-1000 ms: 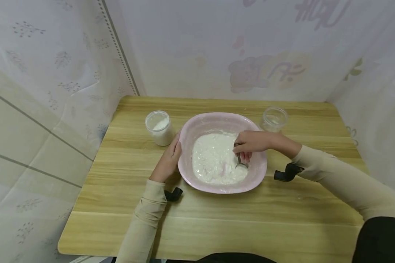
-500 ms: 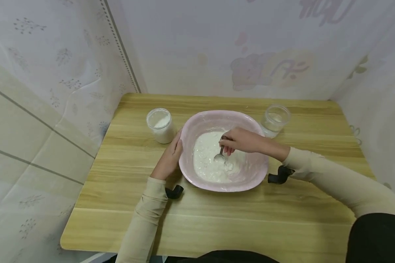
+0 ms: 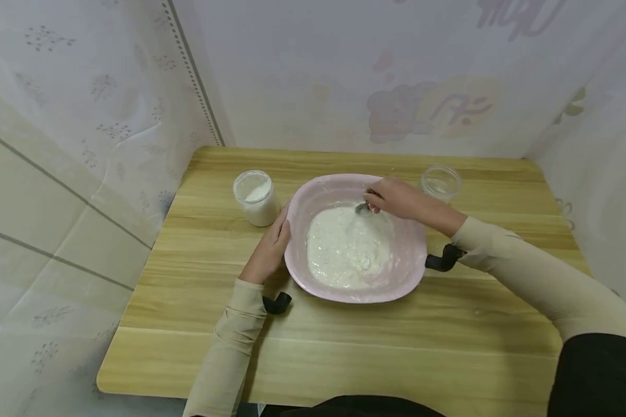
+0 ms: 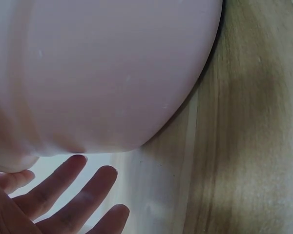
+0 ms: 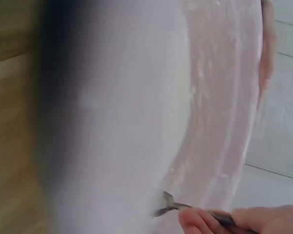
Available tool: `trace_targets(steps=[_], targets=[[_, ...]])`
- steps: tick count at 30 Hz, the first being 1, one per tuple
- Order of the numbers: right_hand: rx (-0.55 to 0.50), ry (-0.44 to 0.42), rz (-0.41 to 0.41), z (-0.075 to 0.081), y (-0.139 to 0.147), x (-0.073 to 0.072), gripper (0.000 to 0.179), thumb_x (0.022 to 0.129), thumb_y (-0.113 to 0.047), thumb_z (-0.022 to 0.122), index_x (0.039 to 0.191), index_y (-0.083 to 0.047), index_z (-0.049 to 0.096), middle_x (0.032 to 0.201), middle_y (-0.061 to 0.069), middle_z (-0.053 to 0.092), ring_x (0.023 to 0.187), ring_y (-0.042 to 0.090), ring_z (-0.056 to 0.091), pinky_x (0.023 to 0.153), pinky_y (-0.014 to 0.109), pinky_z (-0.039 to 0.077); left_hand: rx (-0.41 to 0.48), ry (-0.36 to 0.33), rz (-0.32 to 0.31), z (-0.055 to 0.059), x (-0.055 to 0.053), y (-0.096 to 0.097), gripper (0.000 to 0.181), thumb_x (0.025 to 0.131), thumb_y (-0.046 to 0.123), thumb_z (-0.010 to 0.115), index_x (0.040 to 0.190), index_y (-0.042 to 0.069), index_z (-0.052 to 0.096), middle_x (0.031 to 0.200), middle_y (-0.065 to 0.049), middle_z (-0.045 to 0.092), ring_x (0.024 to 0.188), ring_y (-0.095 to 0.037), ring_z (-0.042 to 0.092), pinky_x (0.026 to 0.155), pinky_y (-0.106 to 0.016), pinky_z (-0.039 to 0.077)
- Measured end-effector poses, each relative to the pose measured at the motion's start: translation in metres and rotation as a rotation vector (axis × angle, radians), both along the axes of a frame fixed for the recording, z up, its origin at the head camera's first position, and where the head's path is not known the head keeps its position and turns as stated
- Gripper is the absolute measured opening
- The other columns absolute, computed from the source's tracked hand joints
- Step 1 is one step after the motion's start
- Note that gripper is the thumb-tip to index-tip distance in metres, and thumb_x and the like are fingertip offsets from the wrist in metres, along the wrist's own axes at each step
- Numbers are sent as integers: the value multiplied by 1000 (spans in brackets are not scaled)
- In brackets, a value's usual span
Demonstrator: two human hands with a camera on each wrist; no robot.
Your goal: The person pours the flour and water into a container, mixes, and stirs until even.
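A pink oval basin (image 3: pixel 313 188) stands on the table, holding a thick white wet mixture (image 3: pixel 334 246) with small lumps. My right hand (image 3: pixel 393 198) pinches the dark handle of a metal spoon (image 3: pixel 363 207) over the basin's far side. In the right wrist view the spoon (image 5: pixel 167 204) extends from between thumb and fingers; its tip is partly hidden. My left hand (image 3: pixel 268 249) rests against the basin's left outer side. In the left wrist view its fingers (image 4: pixel 95 190) are spread and mostly straight below the rim, fingertips right at the pink wall.
A clear jar of white powder (image 3: pixel 258 200) stands left of the basin, close to my left hand. Another clear jar (image 3: pixel 440 182) stands behind my right forearm, partly covered by it. Patterned sheets hang behind the wooden table (image 3: pixel 396 347) and at its sides.
My right hand has swept the spoon leftward through the mixture, then up and right to the basin's far side. My left hand has stayed at the basin's side.
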State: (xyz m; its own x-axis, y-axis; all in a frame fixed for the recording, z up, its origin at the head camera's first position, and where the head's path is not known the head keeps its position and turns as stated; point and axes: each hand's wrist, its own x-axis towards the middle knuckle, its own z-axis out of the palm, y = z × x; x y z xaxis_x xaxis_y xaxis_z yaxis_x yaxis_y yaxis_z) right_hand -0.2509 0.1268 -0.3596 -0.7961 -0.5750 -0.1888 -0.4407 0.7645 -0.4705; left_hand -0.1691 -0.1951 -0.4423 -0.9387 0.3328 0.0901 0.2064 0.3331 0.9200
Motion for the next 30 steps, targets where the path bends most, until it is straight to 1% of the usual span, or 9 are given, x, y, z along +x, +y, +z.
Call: trace_targets(steps=[3,7,11,14,18,20,22,26,30], targets=[[-22,-74,37,2,5,1,34,112,-21,49,108,1,75,93,12,77,87,28,76,82,41,62,-5,-12,3,-1,-1,0,56,115,36,26,169,23,17,175,-2,19,162,-22,19,134,-46,16],[-58,-138,112,3,11,10,35,112,-23,50,113,-1,76,99,14,79,86,20,76,84,38,64,-17,-25,8,-1,-2,0,57,115,37,26,169,21,16,176,-2,18,162,-22,18,134,-45,14],[-86,-165,185,2,13,27,35,112,-24,50,111,-2,77,98,12,80,85,14,76,82,31,63,-24,-23,7,0,-2,1,57,115,36,26,169,19,16,176,-4,18,162,-24,18,134,-45,14],[-123,-240,229,-1,11,42,34,112,-24,51,110,-3,77,94,9,80,85,15,76,81,30,64,-22,-13,5,0,-2,1,57,115,35,25,169,18,16,175,-6,19,162,-26,19,134,-47,15],[-110,-319,311,-2,9,58,34,111,-26,51,107,-5,78,86,0,78,84,16,76,80,30,63,-17,-8,8,1,-2,1,56,115,34,26,169,20,17,175,-4,21,162,-24,21,134,-45,16],[-74,-315,346,0,11,63,32,111,-25,51,105,-7,77,85,-3,77,82,14,75,78,28,63,-16,-9,6,1,-2,1,56,115,35,26,169,21,17,175,-4,21,162,-23,21,134,-45,16],[-35,-291,356,4,13,65,30,111,-22,52,103,-7,77,84,-2,77,80,11,74,77,25,61,-15,-16,5,0,-2,1,56,115,36,26,169,21,17,175,-2,21,162,-22,20,134,-44,16],[2,-190,320,9,18,62,28,110,-19,53,101,-7,77,83,2,77,78,8,72,76,25,60,-14,-19,4,-1,-2,2,57,115,36,25,169,20,16,175,-2,19,162,-21,19,134,-43,15],[-8,-70,267,6,24,52,28,110,-18,53,100,-5,76,83,4,77,77,8,72,77,30,61,-9,-12,-1,-1,-2,1,57,115,35,25,169,20,16,175,-2,19,162,-21,19,134,-43,15]])
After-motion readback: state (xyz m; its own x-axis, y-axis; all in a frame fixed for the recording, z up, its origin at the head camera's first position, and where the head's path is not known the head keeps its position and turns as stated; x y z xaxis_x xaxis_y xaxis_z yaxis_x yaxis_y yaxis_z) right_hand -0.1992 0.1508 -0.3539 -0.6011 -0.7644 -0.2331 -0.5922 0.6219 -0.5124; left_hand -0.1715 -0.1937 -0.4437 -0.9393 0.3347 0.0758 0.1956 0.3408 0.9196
